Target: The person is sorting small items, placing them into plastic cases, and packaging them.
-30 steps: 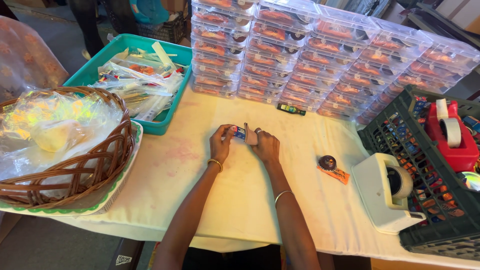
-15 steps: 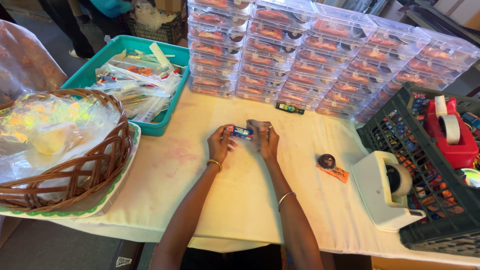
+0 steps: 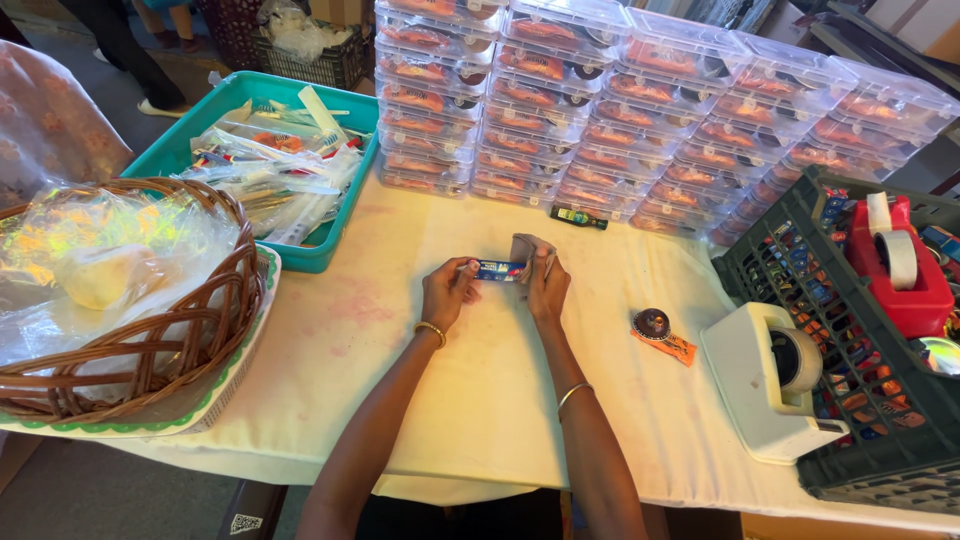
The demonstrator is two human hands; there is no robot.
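My left hand (image 3: 447, 291) pinches a small blue packet (image 3: 497, 269). My right hand (image 3: 548, 287) grips its other end and a grey pouch (image 3: 527, 250), above the surface (image 3: 480, 400)

A small blue packet (image 3: 497, 269) is held between the left hand (image 3: 447, 290) and the right hand (image 3: 546, 285), with a pale pouch (image 3: 527, 252) gripped by the right hand's fingers. Beyond the hands, stacked clear boxes (image 3: 640, 110) are seen. A white tape dispenser (image 3: 772, 385) is set well right of the right hand.
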